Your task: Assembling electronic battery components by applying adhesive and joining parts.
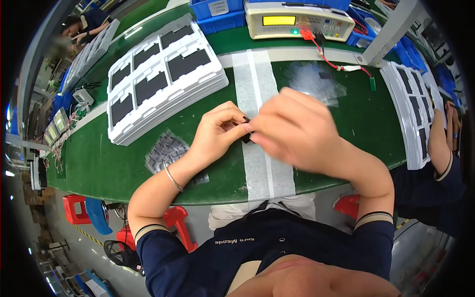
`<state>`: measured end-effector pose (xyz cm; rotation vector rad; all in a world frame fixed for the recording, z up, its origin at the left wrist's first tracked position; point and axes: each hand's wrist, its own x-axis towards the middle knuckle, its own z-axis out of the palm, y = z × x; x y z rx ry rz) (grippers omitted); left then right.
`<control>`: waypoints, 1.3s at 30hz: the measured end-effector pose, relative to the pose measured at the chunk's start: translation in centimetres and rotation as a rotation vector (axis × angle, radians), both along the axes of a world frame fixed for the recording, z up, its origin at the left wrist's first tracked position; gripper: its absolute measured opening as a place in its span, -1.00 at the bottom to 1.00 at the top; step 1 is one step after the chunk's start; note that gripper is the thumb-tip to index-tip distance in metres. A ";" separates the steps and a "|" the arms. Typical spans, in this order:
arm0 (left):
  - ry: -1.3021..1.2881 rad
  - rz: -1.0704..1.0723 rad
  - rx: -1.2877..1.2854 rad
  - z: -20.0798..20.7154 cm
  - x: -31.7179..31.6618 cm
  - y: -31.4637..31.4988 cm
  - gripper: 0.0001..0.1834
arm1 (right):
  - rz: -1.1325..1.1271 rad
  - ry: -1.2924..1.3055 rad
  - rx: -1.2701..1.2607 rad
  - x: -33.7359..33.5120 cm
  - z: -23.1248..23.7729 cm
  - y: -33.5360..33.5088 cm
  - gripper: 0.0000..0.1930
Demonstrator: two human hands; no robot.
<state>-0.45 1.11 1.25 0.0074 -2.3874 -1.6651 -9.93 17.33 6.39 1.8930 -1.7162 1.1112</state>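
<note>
green covers the long bench under everything in reach. at ten o'clock from the hands sits a stack of white trays; a slimmer tray stack is at three, near another person's arm. a cream tester with red and black leads stands at one o'clock. over a white strip, the right hand is blurred, fingertips at the work; i cannot tell whether they grip. the left hand pinches with thumb and forefinger. clear film lies at two o'clock; clear-wrapped small parts at eight, close by the left forearm, which would block reaching them. smallest, the dark piece sits at centre between the fingertips: probably light, perhaps fragile, best held by its edges. fingers hide most of it.
</note>
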 end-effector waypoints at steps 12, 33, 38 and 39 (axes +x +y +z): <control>0.116 -0.206 -0.111 -0.3 0.8 0.5 -0.88 | 0.154 -0.509 0.655 -2.0 -3.1 -0.5 -0.83; 1.140 0.043 -0.222 14.2 4.3 2.0 -0.83 | -0.469 -0.254 0.416 -11.4 -5.5 1.2 -0.86; 1.248 0.095 -0.188 14.6 5.8 2.1 -0.85 | -0.391 -0.259 0.383 -11.1 -5.9 0.7 -0.90; 1.250 0.120 -0.199 14.5 5.9 2.2 -0.86 | -0.385 -0.267 0.390 -11.0 -5.9 0.7 -0.90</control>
